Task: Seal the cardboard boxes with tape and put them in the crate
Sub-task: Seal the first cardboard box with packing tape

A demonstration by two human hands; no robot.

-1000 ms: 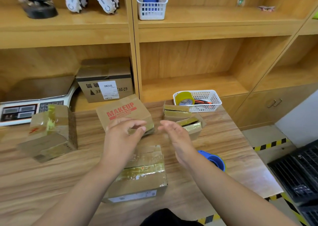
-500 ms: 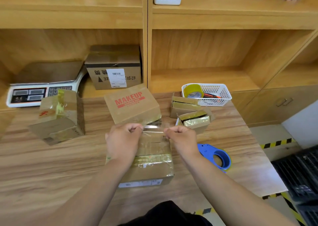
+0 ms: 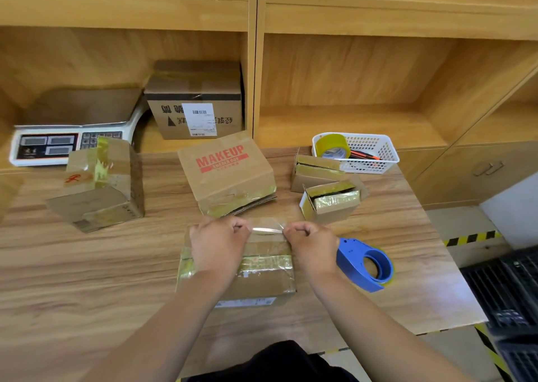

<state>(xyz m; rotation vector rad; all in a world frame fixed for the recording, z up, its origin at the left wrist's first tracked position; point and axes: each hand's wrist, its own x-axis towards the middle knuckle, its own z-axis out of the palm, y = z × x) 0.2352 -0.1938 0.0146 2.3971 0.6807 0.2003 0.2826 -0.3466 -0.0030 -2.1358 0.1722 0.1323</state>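
A small cardboard box (image 3: 262, 276) with old shiny tape lies on the wooden table (image 3: 87, 279) in front of me. My left hand (image 3: 218, 244) and my right hand (image 3: 308, 244) are above its far end. Between them they pinch a short strip of clear tape (image 3: 267, 230), stretched tight over the box's far edge. A blue tape dispenser (image 3: 365, 263) lies just right of my right hand. The black crate (image 3: 506, 288) stands on the floor at the right edge.
A "MAKEUP" box (image 3: 227, 175) stands right behind the taped box. Two small boxes (image 3: 329, 189) sit at the back right, a larger box (image 3: 99, 186) at the left. A white basket (image 3: 369, 154) holds a yellow tape roll (image 3: 333, 145). A scale (image 3: 67, 140) and another box (image 3: 195, 102) sit on the shelf.
My hands went from open above the box to pinching a tape strip between them, then lowered it toward the box's far edge. The view tilted down.
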